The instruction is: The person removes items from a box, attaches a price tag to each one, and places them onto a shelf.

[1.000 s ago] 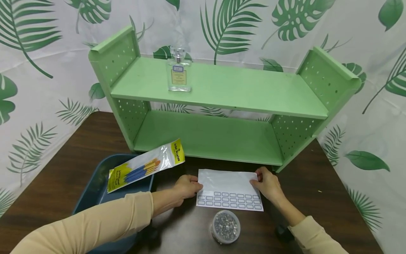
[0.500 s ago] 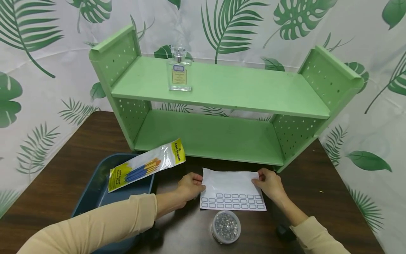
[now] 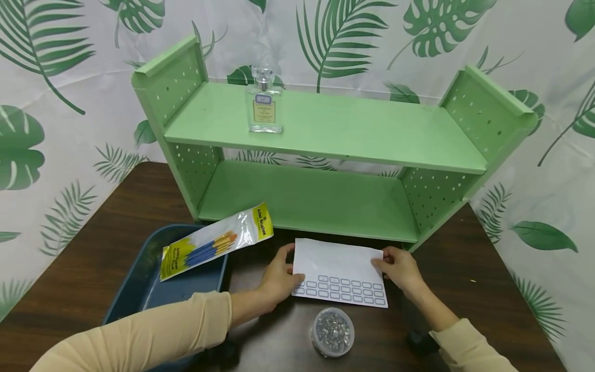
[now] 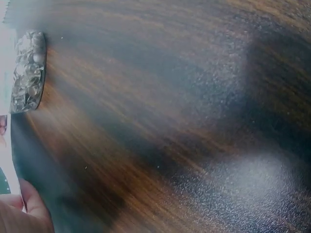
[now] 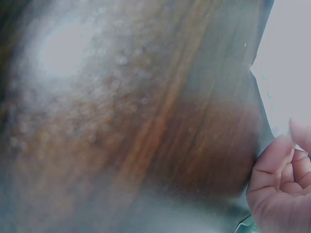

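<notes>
A white label sheet (image 3: 337, 258), printed with rows of small blue-bordered labels along its near side, is held between both hands. My left hand (image 3: 278, 279) pinches its left edge, thumb on top near the label rows. At the upper right corner my right hand (image 3: 401, 268) pinches the sheet between thumb and fingers. In the right wrist view the right hand (image 5: 284, 179) shows curled fingers at the paper's edge. Just in front of the sheet stands a round clear tub (image 3: 332, 332) of small shiny silvery pieces; the left wrist view shows the tub (image 4: 29, 73) from the side.
A green two-tier metal shelf (image 3: 325, 126) stands behind the sheet, with a glass perfume bottle (image 3: 265, 108) on its upper tier. A pack of artist brushes (image 3: 216, 243) lies across a dark blue bin (image 3: 153, 279) at the left. The dark wooden table (image 3: 469, 310) bears everything.
The sheet shifts slightly right, and its left side then lifts and tilts away from me. My left hand has turned upward along the left edge; the right hand keeps its pinch.
</notes>
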Demonstrator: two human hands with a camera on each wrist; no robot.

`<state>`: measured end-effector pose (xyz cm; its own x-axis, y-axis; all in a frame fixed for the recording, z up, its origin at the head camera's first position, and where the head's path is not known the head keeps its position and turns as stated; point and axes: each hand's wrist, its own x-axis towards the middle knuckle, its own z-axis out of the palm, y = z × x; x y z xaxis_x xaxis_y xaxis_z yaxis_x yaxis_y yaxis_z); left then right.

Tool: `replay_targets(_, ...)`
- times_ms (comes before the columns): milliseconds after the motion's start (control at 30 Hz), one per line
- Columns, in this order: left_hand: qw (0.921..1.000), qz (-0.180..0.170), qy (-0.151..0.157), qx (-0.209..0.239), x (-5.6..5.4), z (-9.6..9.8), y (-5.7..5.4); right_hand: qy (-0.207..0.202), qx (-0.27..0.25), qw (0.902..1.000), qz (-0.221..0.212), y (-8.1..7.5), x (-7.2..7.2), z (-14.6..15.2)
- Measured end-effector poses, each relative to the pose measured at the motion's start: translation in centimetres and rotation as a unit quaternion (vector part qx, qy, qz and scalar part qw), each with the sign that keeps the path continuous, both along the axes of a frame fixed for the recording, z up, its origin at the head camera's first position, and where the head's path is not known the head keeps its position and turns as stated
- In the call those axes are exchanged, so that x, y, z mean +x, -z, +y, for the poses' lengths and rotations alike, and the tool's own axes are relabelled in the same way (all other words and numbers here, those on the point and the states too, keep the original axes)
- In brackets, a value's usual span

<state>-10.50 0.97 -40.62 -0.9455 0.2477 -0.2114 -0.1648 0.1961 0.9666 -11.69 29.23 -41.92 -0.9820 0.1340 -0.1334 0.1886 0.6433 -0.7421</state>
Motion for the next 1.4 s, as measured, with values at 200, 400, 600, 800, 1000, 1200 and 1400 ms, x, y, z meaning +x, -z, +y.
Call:
replay_targets(200,0.9983,0.036,0.022,0.039,0.32,-0.22,-0.06,0.002,-0.016,0.9998,-0.008,-0.1,0.0,-0.01)
replay_targets(400,0.9967,0.072,0.028,-0.025,0.35,-0.26,-0.16,0.002,-0.02,0.9997,-0.012,-0.09,-0.03,-0.1)
replay_targets(600,0.9951,0.064,0.033,-0.068,0.42,-0.03,-0.25,0.008,-0.036,0.9992,-0.018,0.0,0.05,-0.2)
replay_targets(800,0.9972,0.042,0.03,-0.054,0.27,0.1,-0.23,0.003,-0.06,0.9978,-0.027,0.03,-0.04,-0.15)
replay_targets(1000,0.9979,0.039,0.036,-0.036,0.1,0.14,-0.01,0.008,-0.079,0.9961,-0.038,0.06,-0.31,0.07)
replay_targets(1200,0.998,0.029,0.048,-0.029,0.32,0.06,-0.12,0.016,-0.083,0.9956,-0.041,-0.07,-0.37,-0.04)
replay_targets(1400,0.9977,0.026,0.052,-0.035,0.29,0.0,-0.17,0.014,-0.094,0.9948,-0.037,-0.11,-0.3,-0.15)
